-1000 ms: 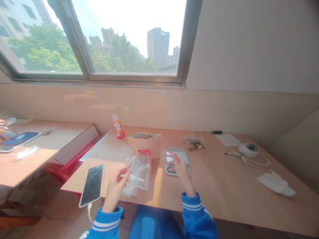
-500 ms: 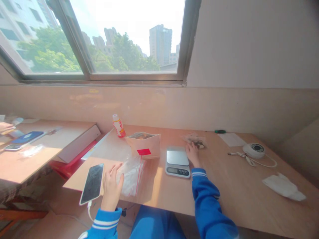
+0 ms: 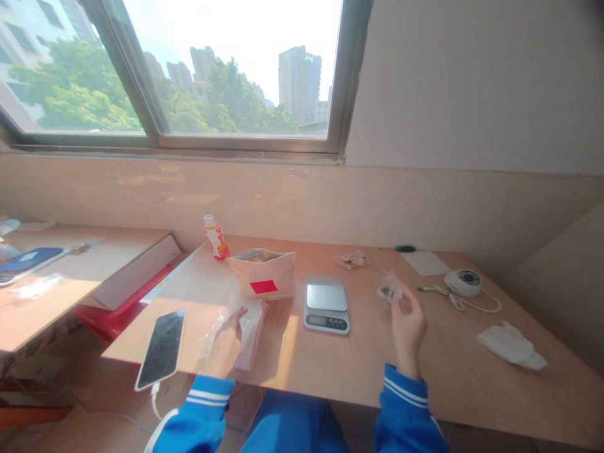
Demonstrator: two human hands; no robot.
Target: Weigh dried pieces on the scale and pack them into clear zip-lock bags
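Note:
My right hand (image 3: 408,321) pinches a small clear plastic bag (image 3: 389,288) with dark bits inside, holding it above the table right of the kitchen scale (image 3: 325,303). The scale's metal plate carries nothing. Farther back lies another small bag (image 3: 353,258) with brownish contents. At the left, my left hand (image 3: 225,346) is among flat clear zip bags (image 3: 251,333) with a red seal line. Plastic film bulges beside its wrist, and its fingers are blurred. Behind these bags an open-topped pale pouch (image 3: 267,275) with a red label stands upright.
A phone (image 3: 163,347) on a white cable lies at the table's left edge. A drink bottle (image 3: 216,238) stands at the back. To the right are a white dome camera (image 3: 463,283) with its cable, a crumpled white tissue (image 3: 512,346), a paper sheet (image 3: 425,263) and a green-handled tool (image 3: 405,248).
My right hand has picked up a small bag from behind the scale and brought it right and nearer. My left hand has shifted from above the zip bags down among them.

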